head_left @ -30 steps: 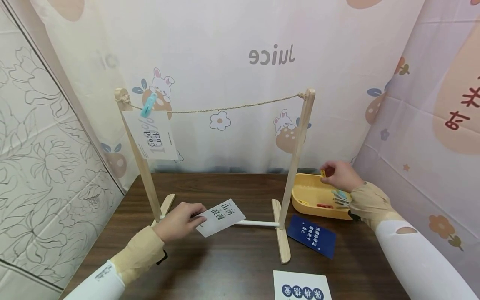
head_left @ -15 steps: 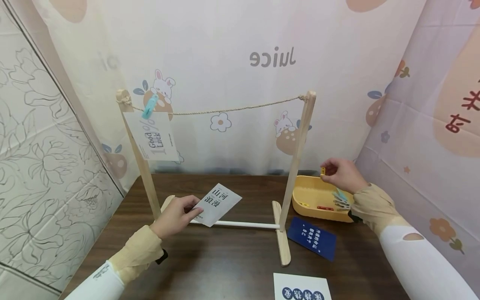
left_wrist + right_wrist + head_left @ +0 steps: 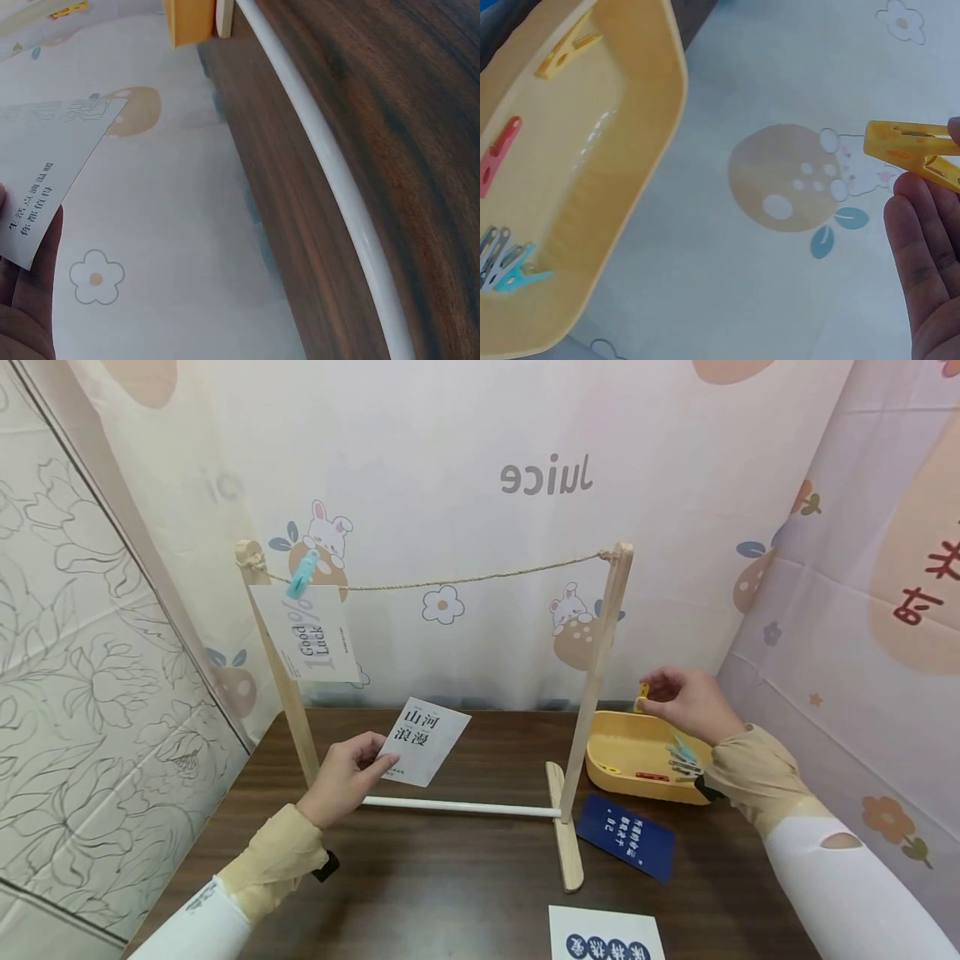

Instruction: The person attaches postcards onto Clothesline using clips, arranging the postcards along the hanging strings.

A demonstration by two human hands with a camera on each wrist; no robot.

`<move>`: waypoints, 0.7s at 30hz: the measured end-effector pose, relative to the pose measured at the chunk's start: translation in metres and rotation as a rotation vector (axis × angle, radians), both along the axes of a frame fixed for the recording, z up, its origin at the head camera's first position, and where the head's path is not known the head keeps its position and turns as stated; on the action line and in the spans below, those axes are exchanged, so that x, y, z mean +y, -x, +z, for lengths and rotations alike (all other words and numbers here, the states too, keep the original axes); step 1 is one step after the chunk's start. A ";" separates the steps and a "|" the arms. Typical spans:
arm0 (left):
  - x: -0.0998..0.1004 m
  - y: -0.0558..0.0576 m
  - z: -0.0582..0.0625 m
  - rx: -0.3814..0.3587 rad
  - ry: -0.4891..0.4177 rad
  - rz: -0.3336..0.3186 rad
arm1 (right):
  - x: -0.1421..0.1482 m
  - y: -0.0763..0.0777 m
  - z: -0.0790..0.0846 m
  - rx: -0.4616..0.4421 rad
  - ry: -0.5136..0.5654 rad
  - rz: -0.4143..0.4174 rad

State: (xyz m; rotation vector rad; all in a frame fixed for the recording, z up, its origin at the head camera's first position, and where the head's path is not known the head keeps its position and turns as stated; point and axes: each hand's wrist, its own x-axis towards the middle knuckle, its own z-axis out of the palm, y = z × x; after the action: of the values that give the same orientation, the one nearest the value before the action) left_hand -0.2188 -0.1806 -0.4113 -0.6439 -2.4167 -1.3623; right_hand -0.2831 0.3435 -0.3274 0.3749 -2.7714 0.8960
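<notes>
My left hand pinches a white card with dark characters by its lower left corner, behind the white crossbar in the head view. In the left wrist view the card shows at the left, my thumb mostly cut off. Above the yellow basket, my right hand holds a yellow clothespin between thumb and fingers. The right wrist view shows that clothespin with its tip pointing left. A "Good Luck" card hangs from the rope under a light blue clothespin.
Wooden posts hold the rope, joined low by a white rod. Red, yellow, blue and grey clothespins lie in the basket. A blue card and a white card lie on the table at the right.
My left hand has moved slightly up and left, turning its card more upright with the characters facing me. My right hand has lifted a little above the basket with the yellow clothespin.
</notes>
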 end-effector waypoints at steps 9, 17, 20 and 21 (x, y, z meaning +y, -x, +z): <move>-0.003 0.005 0.013 0.001 -0.094 0.060 | -0.008 -0.011 0.015 0.084 0.050 0.012; -0.004 0.009 0.026 0.011 -0.186 0.068 | -0.019 -0.022 0.032 0.121 0.096 0.041; -0.004 0.011 0.030 0.008 -0.209 0.070 | -0.023 -0.025 0.038 0.139 0.110 0.051; -0.004 0.012 0.031 0.009 -0.214 0.071 | -0.024 -0.025 0.040 0.146 0.115 0.053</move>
State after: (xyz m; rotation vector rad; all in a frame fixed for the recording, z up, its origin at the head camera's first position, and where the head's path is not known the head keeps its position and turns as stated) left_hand -0.2308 -0.1846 -0.3804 -0.5026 -2.2227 -1.5559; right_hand -0.2577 0.3190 -0.2878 0.4759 -2.5758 0.9930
